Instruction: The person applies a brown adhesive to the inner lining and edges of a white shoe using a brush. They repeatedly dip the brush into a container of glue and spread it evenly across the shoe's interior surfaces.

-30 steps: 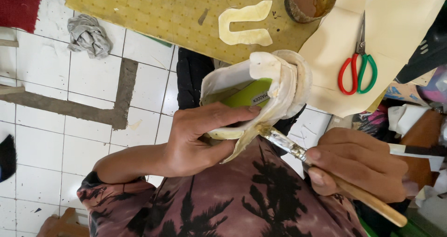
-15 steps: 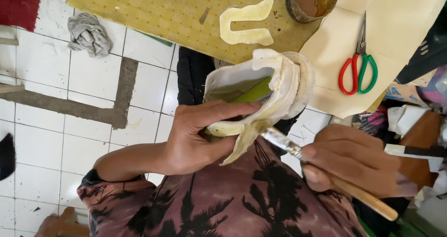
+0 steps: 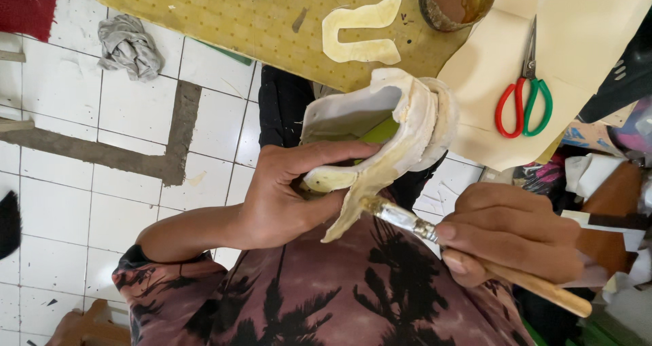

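I see the left hand [image 3: 285, 196] closed round the cream curved shoe upper [image 3: 380, 135], tilting its edge up for access; the right hand [image 3: 509, 234] pinches the wooden-handled glue brush [image 3: 435, 234], bristles touching that edge.

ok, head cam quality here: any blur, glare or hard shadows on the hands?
Head view: soft, even daylight, no hard shadows. Left hand, cream shoe upper and brush are sharp; right hand is slightly soft. Mild sheen on the brush ferrule and the scissors, nothing blown out. The lower right corner is cluttered and blurry.
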